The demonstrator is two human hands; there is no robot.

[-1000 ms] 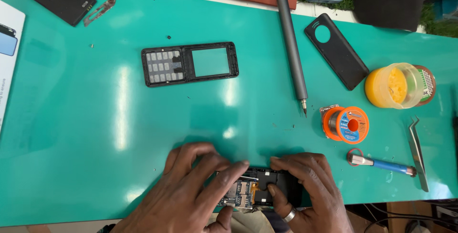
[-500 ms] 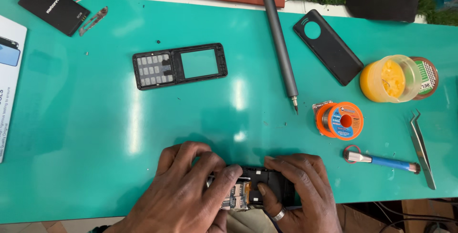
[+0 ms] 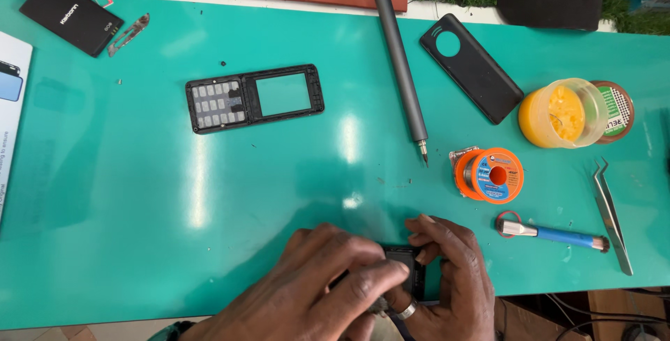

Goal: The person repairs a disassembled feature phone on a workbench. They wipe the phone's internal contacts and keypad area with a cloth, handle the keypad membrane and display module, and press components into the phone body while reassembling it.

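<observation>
From the head view, you are gripping a small black phone body (image 3: 405,271) at the near edge of the teal mat (image 3: 139,208), your left hand (image 3: 314,292) curling over it and your right hand (image 3: 447,278) pinching its right side. A black keypad frame (image 3: 255,98) is lying well apart.
</observation>
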